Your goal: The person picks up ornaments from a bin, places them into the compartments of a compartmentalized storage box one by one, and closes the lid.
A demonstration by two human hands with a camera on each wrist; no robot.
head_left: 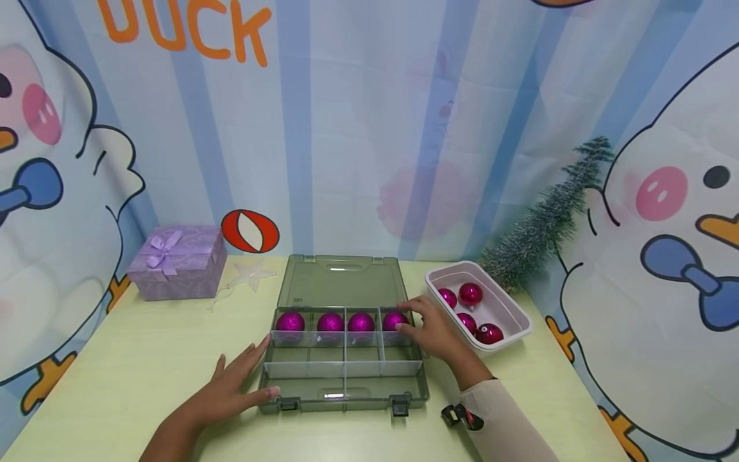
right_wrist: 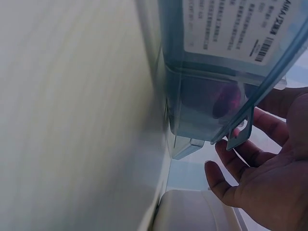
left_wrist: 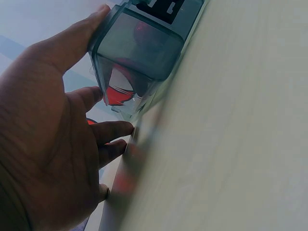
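A translucent grey-green divided box (head_left: 335, 387) lies on the table with its lid (head_left: 340, 282) folded back. Across its rear row sit glittery magenta baubles, the leftmost bauble (head_left: 290, 321) and two middle baubles (head_left: 330, 323) (head_left: 361, 323) each in a compartment. My right hand (head_left: 435, 330) reaches in at the rear right corner, thumb and forefinger pinching the rightmost bauble (head_left: 394, 320). The right wrist view shows that bauble (right_wrist: 227, 101) through the box wall. My left hand (head_left: 228, 390) rests along the box's left side, fingers spread, thumb on the front left corner.
Right of the box stands a white tub (head_left: 514, 324) holding several shiny, darker pink baubles (head_left: 471, 294). A small frosted tree (head_left: 543, 224) leans behind it. At the back left are a purple gift box (head_left: 179, 269) with a bow and a pale star (head_left: 253, 275). A printed curtain (head_left: 358, 128) hangs behind.
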